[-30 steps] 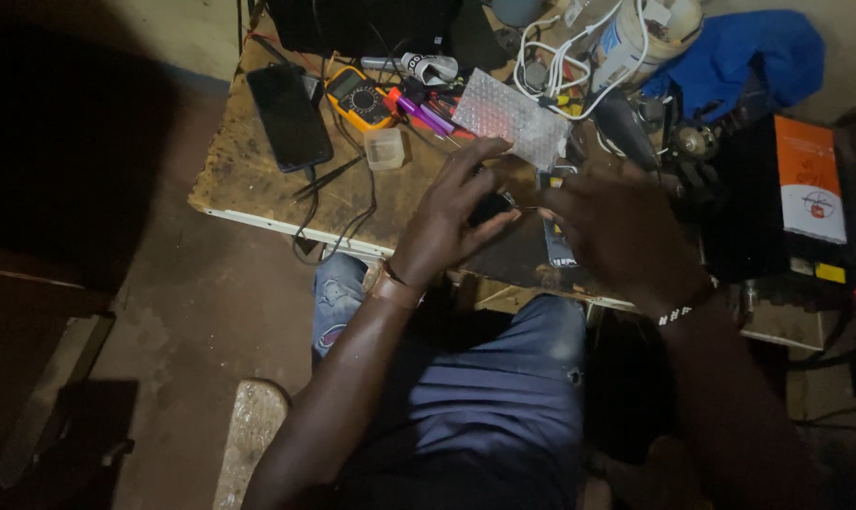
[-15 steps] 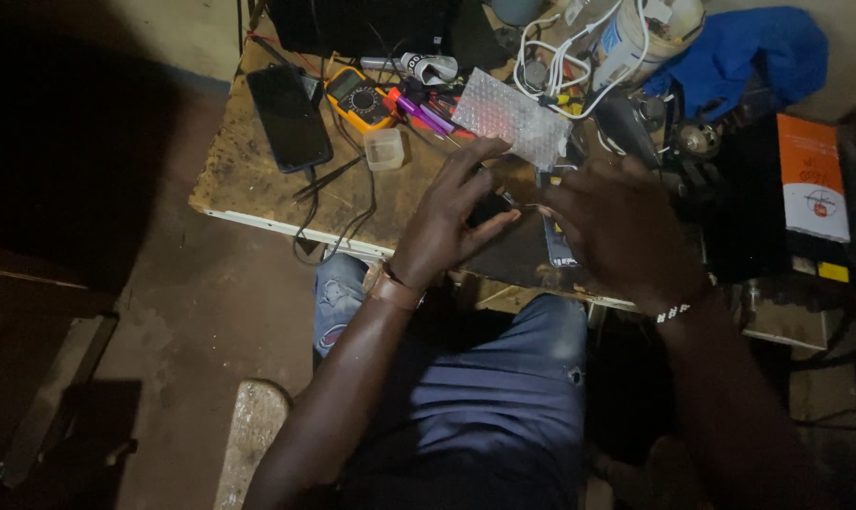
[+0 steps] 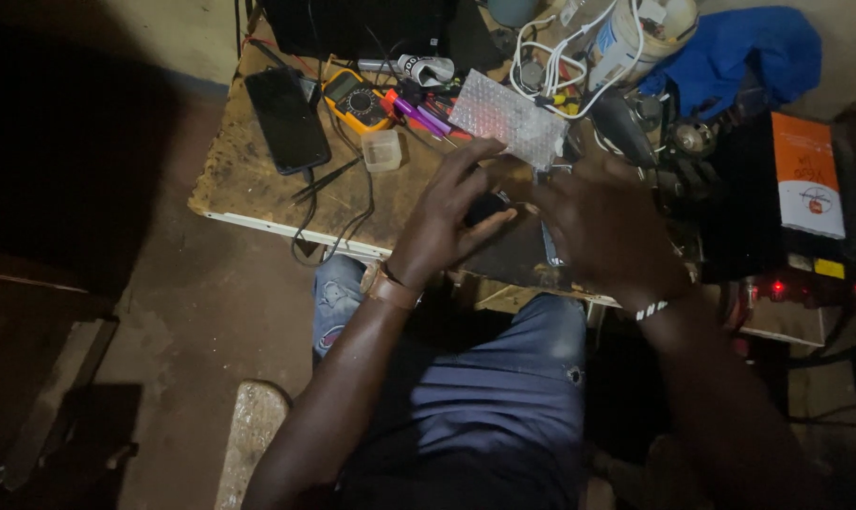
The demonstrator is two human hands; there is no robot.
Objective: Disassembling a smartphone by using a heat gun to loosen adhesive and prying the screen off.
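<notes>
My left hand [image 3: 449, 215] and my right hand [image 3: 605, 227] meet over the front of a worn wooden workbench [image 3: 248, 179]. Between the fingers of my left hand sits a small dark object [image 3: 485, 206], which the hand pinches. My right hand curls close beside it, over a dark flat device [image 3: 532, 255] lying on the bench; what its fingers hold is hidden. A strip of bubble wrap [image 3: 505, 123] lies just beyond both hands.
On the bench are a black phone [image 3: 287, 117], a yellow multimeter [image 3: 355, 100], a small clear plastic tub [image 3: 382, 149], purple and red tools [image 3: 426, 115], white cables [image 3: 560, 57], a white jar [image 3: 641, 34] and blue cloth [image 3: 737, 55]. An orange-and-white box [image 3: 807, 175] lies right.
Both hands stay together at the same spot over the bench. My left fingers shift slightly around the small dark object.
</notes>
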